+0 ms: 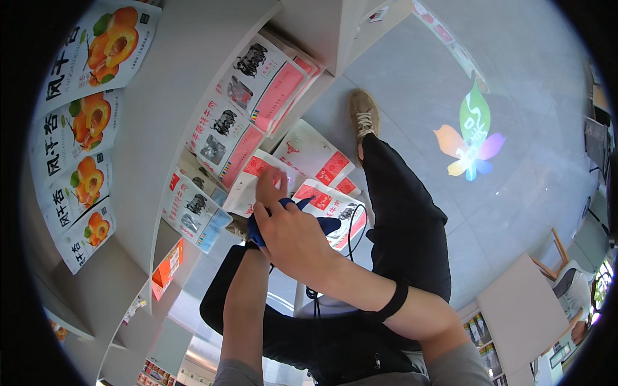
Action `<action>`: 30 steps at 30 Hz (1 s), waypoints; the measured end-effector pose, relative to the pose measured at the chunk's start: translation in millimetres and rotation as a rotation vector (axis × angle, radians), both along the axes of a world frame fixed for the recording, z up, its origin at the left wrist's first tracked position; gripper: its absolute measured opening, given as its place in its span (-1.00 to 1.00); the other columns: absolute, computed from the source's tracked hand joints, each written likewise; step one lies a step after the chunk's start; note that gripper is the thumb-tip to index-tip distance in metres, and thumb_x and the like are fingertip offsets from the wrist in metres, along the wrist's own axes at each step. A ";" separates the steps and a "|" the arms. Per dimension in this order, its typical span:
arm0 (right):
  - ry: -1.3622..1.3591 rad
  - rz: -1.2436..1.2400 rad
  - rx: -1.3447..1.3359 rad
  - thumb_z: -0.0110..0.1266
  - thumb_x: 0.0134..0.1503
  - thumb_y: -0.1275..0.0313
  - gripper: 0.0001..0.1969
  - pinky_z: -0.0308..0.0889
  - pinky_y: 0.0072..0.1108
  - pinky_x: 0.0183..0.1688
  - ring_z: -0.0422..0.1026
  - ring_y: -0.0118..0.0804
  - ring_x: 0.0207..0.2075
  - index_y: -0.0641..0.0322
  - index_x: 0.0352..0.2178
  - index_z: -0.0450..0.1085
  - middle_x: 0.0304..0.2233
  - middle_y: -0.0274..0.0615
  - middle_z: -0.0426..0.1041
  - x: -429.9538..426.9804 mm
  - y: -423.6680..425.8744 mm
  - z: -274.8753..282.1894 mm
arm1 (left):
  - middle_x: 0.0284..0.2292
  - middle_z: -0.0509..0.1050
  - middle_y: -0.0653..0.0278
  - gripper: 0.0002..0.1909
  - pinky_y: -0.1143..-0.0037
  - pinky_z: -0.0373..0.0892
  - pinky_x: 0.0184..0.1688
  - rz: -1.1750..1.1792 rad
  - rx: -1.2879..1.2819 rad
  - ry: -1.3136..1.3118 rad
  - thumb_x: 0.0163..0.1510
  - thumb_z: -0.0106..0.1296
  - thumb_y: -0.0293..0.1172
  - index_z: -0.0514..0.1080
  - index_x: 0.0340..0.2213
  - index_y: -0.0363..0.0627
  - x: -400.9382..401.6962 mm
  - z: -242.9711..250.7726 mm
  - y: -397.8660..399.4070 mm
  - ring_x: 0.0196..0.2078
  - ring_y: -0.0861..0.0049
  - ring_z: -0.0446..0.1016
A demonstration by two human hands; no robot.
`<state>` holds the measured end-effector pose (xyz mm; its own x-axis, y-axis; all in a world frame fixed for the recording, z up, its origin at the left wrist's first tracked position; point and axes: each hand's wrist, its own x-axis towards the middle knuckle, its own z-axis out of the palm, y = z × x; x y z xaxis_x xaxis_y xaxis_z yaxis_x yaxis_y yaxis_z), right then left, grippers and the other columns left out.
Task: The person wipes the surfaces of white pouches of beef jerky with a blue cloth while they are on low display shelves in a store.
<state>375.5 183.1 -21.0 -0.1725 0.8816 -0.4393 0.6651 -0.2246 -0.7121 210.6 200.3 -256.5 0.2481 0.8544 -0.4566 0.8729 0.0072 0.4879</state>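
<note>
My left hand [271,186] reaches up in front of the food pouches, fingers partly curled and blurred. A dark blue fabric band [254,230] wraps around its wrist, with loose ends sticking out to the right. My right hand [292,236] crosses over that wrist with its fingers closed on the band. Behind my hands lie a white pouch with red patterns [314,152] and another pouch showing a dark animal [333,207]. A thin black cable [357,229] loops beside the band. The palm of my left hand is mostly hidden.
Pink-and-white pouches [263,77] stand on the shelf [193,62], with a blue-and-white pouch [195,210] nearby. Apricot pouches [111,43] line the upper left. An orange box [167,270] sits lower. Colored light falls on the tiled floor [410,125]. A person [574,294] is at far right.
</note>
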 end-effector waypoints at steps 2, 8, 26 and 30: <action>-0.015 -0.021 0.023 0.29 -0.12 0.39 -0.42 0.46 -0.45 -0.34 0.49 -0.09 -0.27 0.45 -0.07 0.27 -0.29 -0.01 0.42 4.2 -0.3 -0.6 | -0.28 0.44 0.02 -0.70 0.29 0.38 -0.17 -0.101 -0.148 0.150 0.16 -0.02 -0.41 0.31 -0.08 -0.23 -22.6 -6.8 -43.8 -0.18 0.11 0.44; -0.039 -0.034 -0.001 0.30 -0.14 0.37 -0.39 0.47 -0.46 -0.34 0.49 -0.10 -0.28 0.44 -0.07 0.27 -0.30 -0.02 0.44 9.9 1.8 -0.4 | -0.32 0.45 0.01 -0.72 0.28 0.38 -0.20 -0.181 -0.213 0.376 0.18 -0.05 -0.40 0.30 -0.08 -0.21 -46.8 -20.0 -97.6 -0.22 0.08 0.45; -0.025 -0.073 0.068 0.27 -0.10 0.34 -0.47 0.44 -0.40 -0.38 0.52 -0.06 -0.35 0.38 -0.11 0.31 -0.38 -0.04 0.46 10.0 10.8 2.4 | -0.44 0.48 -0.01 -0.76 0.24 0.39 -0.31 -0.375 -0.057 0.097 0.23 -0.12 -0.38 0.26 -0.09 -0.16 -61.1 -18.6 -110.6 -0.35 0.00 0.48; -0.072 -0.213 0.121 0.20 0.00 0.25 -0.58 0.42 -0.28 -0.34 0.52 0.02 -0.36 0.29 -0.17 0.36 -0.38 -0.02 0.48 30.8 9.6 -15.2 | -0.47 0.48 -0.02 -0.77 0.23 0.39 -0.33 -0.385 0.030 -0.149 0.24 -0.13 -0.37 0.26 -0.09 -0.15 -39.9 27.5 -115.9 -0.37 -0.01 0.48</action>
